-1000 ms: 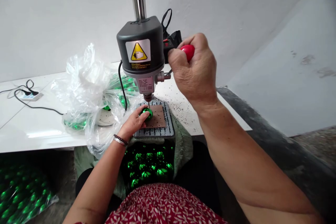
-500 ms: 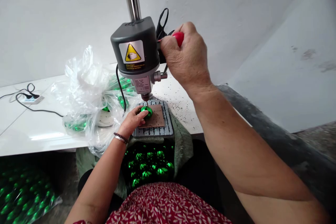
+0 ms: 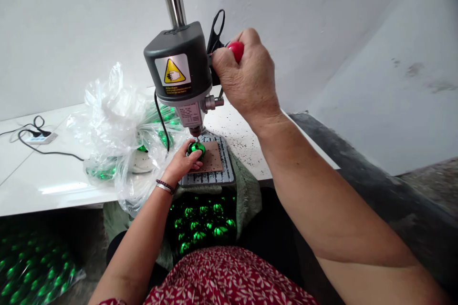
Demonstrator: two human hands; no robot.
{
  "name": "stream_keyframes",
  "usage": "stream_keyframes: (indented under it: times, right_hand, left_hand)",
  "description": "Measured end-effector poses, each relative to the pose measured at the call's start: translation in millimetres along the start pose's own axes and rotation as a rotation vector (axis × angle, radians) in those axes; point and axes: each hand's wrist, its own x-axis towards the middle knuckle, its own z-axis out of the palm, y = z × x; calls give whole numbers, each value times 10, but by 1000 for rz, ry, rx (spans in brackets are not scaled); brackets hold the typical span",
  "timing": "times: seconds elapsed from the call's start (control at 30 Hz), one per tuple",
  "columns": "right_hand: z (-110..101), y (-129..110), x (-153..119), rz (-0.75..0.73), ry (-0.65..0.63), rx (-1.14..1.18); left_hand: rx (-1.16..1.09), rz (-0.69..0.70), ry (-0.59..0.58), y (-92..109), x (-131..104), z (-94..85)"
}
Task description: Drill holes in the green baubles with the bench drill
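Observation:
A shiny green ball (image 3: 197, 148) rests on a brown board (image 3: 213, 158) on the drill press base (image 3: 228, 162). My left hand (image 3: 184, 159) is closed round the ball's left and near side. Straight above it is the drill press (image 3: 178, 64), its thin bit reaching down to the top of the ball; whether it has gone in I cannot tell. My right hand (image 3: 248, 76) is wrapped round the press lever, whose red knob (image 3: 236, 51) shows between thumb and fingers.
Clear plastic bags (image 3: 110, 124) with green balls lie left of the press. A power strip (image 3: 41, 138) sits farther left. Dark chips litter the white table (image 3: 246, 128). Below its edge, a green sack (image 3: 248, 200) holds several green balls; another bag (image 3: 36, 262) stands lower left.
The view has shifted slightly, so the press and both hands appear a little farther left. The drill chuck sits slightly closer to the ball. Both hands keep their holds.

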Motion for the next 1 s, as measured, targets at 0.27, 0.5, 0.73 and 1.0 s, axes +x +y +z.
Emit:
stream_keyframes:
  times: [0.27,0.5,0.73,1.0]
  right_hand:
    - [18,-3,-32,2,14,29]
    - [9,1,-38,-9,16,45]
    - [8,-6,-44,-8,10,59]
    - [-8,-10,-51,-17,9,32]
  left_hand:
    - [-65,31,58,-5,-38,48]
    - [-28,12,80,-1,-4,75]
    - [108,25,75,48,-28,96]
    - [322,259,122,-40,-8,11]
